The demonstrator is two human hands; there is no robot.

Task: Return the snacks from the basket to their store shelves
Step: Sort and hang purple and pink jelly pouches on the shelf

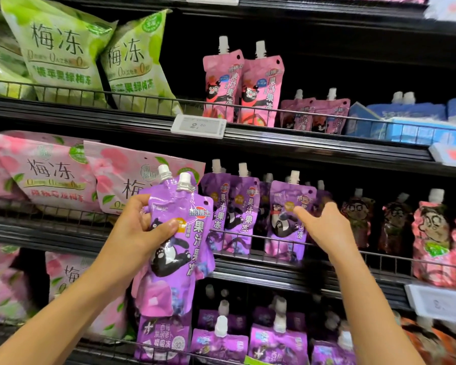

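Left grip (140, 230) grasping two purple pouches (177, 243), right grip (324, 227) released, fingertips touching shelved purple pouch (284, 219) right of the held pair

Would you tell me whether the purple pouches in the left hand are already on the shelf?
Not yet: the left hand holds the purple pouches in front of the shelf.

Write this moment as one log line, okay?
left hand: grips purple spouted jelly pouches | right hand: open, reaching matching purple shelf pouch | unshelved

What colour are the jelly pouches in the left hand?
The jelly pouches are purple with white caps and a black-and-white bear, gripped by the left hand, seen in the head view.
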